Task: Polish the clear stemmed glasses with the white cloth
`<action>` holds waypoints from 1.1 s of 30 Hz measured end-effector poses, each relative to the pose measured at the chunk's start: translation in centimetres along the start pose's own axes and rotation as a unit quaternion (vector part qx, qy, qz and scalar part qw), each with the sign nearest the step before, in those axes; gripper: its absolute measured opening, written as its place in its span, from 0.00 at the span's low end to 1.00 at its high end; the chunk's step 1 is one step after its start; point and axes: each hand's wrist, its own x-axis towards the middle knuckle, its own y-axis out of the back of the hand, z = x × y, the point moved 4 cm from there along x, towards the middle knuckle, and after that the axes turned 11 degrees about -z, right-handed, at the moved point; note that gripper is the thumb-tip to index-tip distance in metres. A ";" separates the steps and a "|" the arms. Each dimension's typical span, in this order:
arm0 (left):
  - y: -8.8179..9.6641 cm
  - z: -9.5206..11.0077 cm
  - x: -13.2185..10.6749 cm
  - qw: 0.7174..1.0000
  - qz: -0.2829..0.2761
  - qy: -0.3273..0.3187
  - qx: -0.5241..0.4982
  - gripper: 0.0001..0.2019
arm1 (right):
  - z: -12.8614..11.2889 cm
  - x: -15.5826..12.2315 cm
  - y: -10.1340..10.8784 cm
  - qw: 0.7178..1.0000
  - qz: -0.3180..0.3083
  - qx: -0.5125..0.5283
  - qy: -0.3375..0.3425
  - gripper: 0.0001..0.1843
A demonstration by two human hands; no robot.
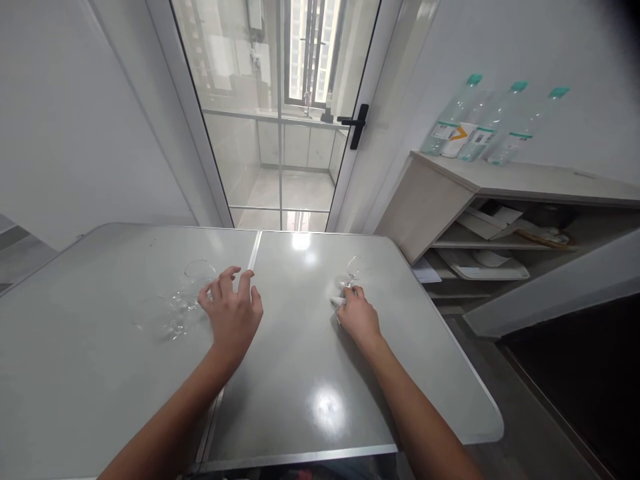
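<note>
My left hand [233,310] hovers over the grey table [300,373] near its middle seam, fingers spread and curled, holding nothing. Just left of it stand two clear glasses [193,290], with a third clear glass [153,320] further left. My right hand [356,317] rests on the table with its fingers closed round a small white cloth or tissue [337,301]. Right beyond its fingertips a clear glass [357,268] lies or stands, touching the hand's front; I cannot tell whether the fingers also grip it.
A glass door [280,120] with a black handle [356,123] stands behind the table. To the right, a wooden shelf unit [450,200] carries three plastic bottles [493,123] on top and papers inside. The table's right edge ends near the shelf.
</note>
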 end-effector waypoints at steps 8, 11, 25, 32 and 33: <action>-0.5 -0.4 0.2 0.997 -0.054 -0.040 0.047 0.27 | -0.3 -1.3 1.2 0.999 0.029 -0.013 -0.023 0.13; -0.5 -0.3 0.2 0.995 -0.050 -0.059 0.058 0.25 | -1.1 -1.8 1.1 0.999 0.033 0.000 0.009 0.10; -0.1 4.6 -3.0 0.934 -0.054 -0.319 -0.151 0.17 | -5.9 -4.4 0.2 0.864 -0.070 0.348 0.356 0.41; 0.1 7.2 -6.6 0.846 -0.082 -0.438 -0.294 0.12 | -7.9 -5.6 -1.7 0.768 -0.250 0.452 0.379 0.16; 0.0 7.1 -6.6 0.851 -0.066 -0.421 -0.307 0.12 | -7.9 -5.5 -2.0 0.765 -0.252 0.464 0.369 0.11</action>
